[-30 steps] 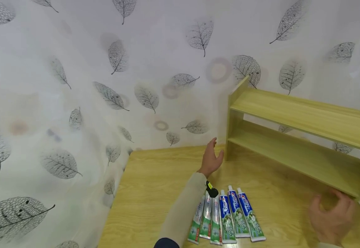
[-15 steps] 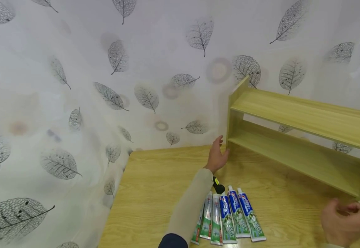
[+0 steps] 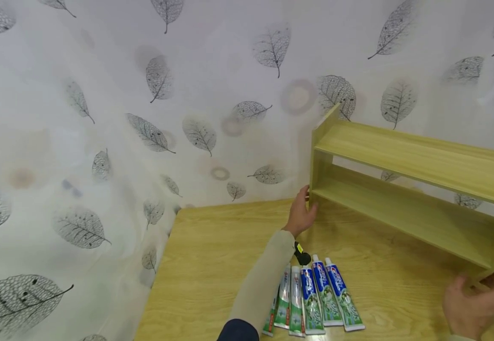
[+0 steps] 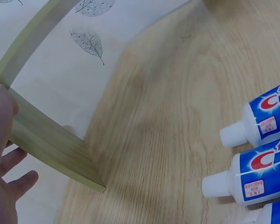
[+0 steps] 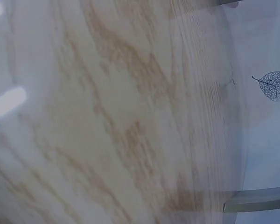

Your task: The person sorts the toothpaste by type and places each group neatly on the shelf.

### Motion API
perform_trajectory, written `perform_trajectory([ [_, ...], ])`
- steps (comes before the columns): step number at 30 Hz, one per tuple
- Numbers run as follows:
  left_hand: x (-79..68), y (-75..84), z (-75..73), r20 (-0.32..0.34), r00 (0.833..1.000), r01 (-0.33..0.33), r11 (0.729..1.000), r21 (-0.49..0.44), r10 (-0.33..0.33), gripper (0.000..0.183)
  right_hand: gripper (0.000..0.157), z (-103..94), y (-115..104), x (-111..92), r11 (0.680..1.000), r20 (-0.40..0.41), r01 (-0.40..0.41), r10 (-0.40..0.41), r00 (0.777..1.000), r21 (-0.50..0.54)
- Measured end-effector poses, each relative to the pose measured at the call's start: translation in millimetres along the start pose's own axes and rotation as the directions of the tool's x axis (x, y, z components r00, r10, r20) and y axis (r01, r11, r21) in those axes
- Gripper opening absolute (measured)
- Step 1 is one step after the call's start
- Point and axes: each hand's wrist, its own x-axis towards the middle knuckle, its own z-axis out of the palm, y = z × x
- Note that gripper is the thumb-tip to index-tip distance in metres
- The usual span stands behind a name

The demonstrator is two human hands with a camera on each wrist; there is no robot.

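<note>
A two-tier wooden shelf (image 3: 400, 213) stands at an angle on the right part of the table. My left hand (image 3: 301, 214) grips its left side panel (image 4: 60, 144) low down; in the left wrist view, thumb and fingers lie on opposite sides of the wood. At the lower front corner of the right side panel, my right hand (image 3: 479, 303) holds on with curled fingers. That hand is mostly out of the right wrist view, where a shelf edge (image 5: 256, 199) shows at the bottom right.
Several toothpaste tubes lie side by side in front of the shelf, blue-and-green ones (image 3: 344, 298) on the right and silver-and-green ones (image 3: 296, 303) on the left, partly behind my left sleeve (image 3: 257, 284). Leaf-patterned sheeting (image 3: 213, 57) hangs behind the table (image 3: 200, 251).
My left hand has moved right onto the left side panel. The right hand has shifted right from beneath the bottom board to the right panel's corner. The tubes stay put.
</note>
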Motion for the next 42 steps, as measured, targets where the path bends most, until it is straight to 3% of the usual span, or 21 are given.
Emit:
perform_trajectory([
  [5,3.8,1.4,3.0,0.001,1.0,0.003,1.0,0.022,-0.003,0.062,0.038,0.9,3,5,0.996,-0.034,0.076,-0.075,0.997,0.036],
  [9,5.2,1.7,4.1,-0.023,0.999,-0.024,0.999,0.047,0.025,0.057,0.04,-1.8,5,6,0.993,-0.011,0.11,-0.11,0.994,0.038],
  [12,5.9,2.2,4.3,-0.044,0.997,-0.061,0.997,0.046,0.063,0.052,0.049,-4.4,5,6,0.994,0.016,0.107,-0.107,0.994,0.022],
  [20,10.3,-3.4,4.2,-0.097,0.989,-0.105,0.992,0.076,0.112,0.043,0.052,-3.2,5,5,0.995,0.012,0.102,-0.102,0.995,-0.003],
  [25,12.4,-4.9,3.4,-0.081,0.99,-0.104,0.989,0.102,0.112,0.044,0.052,-5.8,-11,-2,0.995,0.014,0.098,-0.097,0.995,-0.034],
  [33,12.9,-8.7,2.0,-0.063,0.992,-0.096,0.987,0.133,0.105,0.044,0.053,-1.3,3,8,0.993,0.067,0.095,-0.09,0.994,-0.065],
  [42,11.2,-5.2,4.9,-0.026,0.998,-0.058,0.993,0.107,0.062,0.045,0.053,-2.2,4,6,0.994,0.05,0.081,-0.077,0.996,-0.076],
])
